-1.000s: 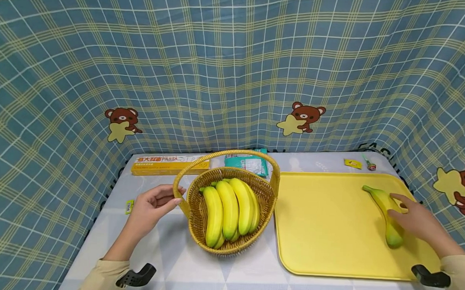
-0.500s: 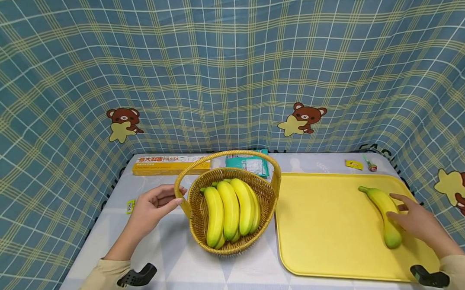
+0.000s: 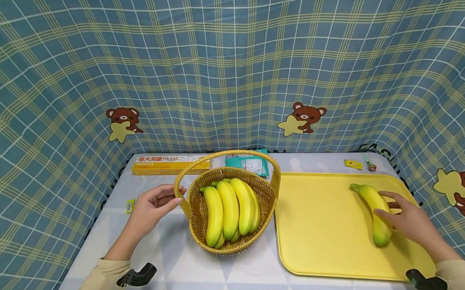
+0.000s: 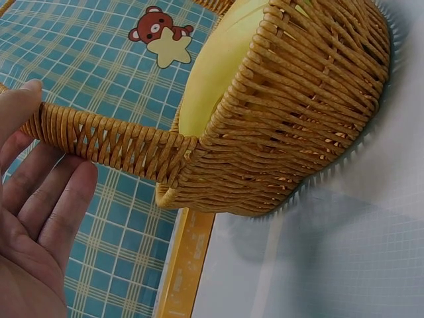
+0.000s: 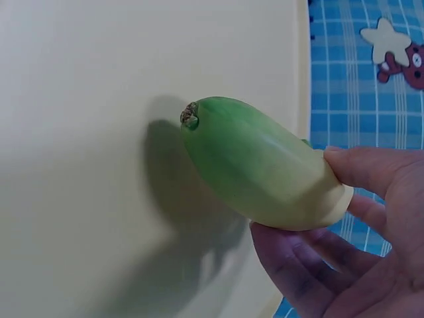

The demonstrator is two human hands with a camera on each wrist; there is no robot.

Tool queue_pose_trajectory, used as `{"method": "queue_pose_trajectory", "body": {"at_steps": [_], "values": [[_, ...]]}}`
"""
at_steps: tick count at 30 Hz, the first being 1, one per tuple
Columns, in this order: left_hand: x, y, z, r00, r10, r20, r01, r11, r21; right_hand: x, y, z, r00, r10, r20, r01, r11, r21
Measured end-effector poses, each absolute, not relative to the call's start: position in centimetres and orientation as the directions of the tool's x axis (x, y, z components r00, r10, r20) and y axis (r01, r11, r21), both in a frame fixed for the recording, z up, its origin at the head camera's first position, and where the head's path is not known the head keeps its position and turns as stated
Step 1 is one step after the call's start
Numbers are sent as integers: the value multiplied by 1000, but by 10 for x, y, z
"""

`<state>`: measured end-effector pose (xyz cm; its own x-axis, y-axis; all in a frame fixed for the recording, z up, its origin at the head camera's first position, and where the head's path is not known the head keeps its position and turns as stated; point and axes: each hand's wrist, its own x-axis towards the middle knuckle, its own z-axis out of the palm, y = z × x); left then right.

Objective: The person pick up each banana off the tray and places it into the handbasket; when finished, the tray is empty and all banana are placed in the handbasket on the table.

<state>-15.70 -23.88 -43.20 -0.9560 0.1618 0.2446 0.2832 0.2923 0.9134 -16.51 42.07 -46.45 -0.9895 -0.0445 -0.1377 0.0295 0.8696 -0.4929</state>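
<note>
A wicker basket (image 3: 269, 198) with a tall hooped handle stands mid-table, with several yellow bananas (image 3: 231, 210) lying side by side in it. My left hand (image 3: 153, 208) pinches the left side of the handle (image 4: 106, 139) between thumb and fingers. Over the yellow tray (image 3: 314, 226) on the right, my right hand (image 3: 410, 220) grips a single banana (image 3: 371, 209) around its middle. In the right wrist view, that banana's green blunt end (image 5: 232, 146) points at the camera, thumb on one side and fingers on the other, its shadow falling on the tray.
Behind the basket lie a pasta box (image 3: 169, 166) and teal packets (image 3: 249, 165). A small yellow packet (image 3: 353, 164) and a wrapped lollipop (image 3: 371, 166) are beyond the tray. A little green-yellow packet (image 3: 130, 206) lies left of my left hand. Plaid cloth (image 3: 235, 76) surrounds the table.
My right hand has moved a little to the left with the banana in its grip. The left hand and the basket stay where they were.
</note>
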Motion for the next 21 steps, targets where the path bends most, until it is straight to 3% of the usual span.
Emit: {"method": "queue_pose_trajectory", "body": {"at_steps": [9,21], "values": [[-157,-239,-433,-960,150,238,274,304,913,-160,387,-453,-995,-99,-32,-69,852,-519],[-157,-238,-432,-959,148,240,276,307,911,-145,331,-421,-968,-250,-3,-202,788,-581]]}}
